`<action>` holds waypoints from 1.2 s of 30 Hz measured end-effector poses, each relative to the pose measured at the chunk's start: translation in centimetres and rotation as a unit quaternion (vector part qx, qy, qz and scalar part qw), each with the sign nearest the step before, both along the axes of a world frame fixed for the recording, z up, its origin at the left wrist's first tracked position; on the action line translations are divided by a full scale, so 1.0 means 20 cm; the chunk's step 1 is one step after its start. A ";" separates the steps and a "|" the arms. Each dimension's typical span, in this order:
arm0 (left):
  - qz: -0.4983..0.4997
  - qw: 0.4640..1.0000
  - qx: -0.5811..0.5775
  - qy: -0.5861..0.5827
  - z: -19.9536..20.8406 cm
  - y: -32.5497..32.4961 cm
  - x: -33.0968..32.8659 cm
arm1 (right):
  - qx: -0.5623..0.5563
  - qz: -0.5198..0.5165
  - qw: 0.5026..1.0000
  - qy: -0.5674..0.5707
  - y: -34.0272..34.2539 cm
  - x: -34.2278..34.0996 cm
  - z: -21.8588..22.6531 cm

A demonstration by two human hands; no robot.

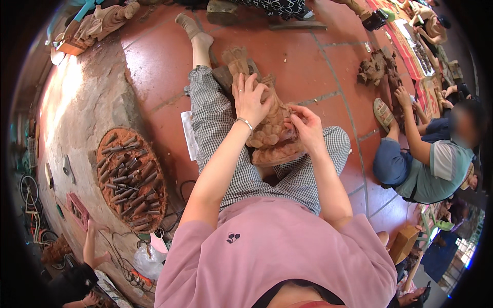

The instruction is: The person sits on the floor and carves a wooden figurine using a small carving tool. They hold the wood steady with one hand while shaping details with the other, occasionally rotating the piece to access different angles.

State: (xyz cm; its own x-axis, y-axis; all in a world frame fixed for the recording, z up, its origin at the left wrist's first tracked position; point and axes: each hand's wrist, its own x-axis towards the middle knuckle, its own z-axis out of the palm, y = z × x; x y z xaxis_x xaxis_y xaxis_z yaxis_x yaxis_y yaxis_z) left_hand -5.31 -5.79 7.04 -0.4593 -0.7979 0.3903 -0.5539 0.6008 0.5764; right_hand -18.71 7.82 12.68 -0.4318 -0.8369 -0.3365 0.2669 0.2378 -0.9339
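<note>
- Between my legs, above the red tiled floor, lies the carved wooden piece, its narrower end pointing away from me and its rounded, clustered relief nearer my lap.
- On my mauve T-shirt sits a small black cherry print; at the far edge a dark cloth bears white shapes, too small to tell whether they are letters.
- My left hand lies over the carving, its fingers spread and reaching forward, with a ring on one and a bracelet at the wrist; that forearm slants up and rightward.
- My right hand bends in at the carving's right edge, thumb and forefinger drawn close together; I cannot tell whether they pinch anything.
- Left of my gingham trousers, a round tray holds dark chisel-like tools.
</note>
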 end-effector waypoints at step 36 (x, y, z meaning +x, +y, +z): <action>0.172 0.969 0.122 0.129 -0.12 -0.26 -0.12 | -0.035 0.141 0.845 0.515 -0.48 0.02 -0.17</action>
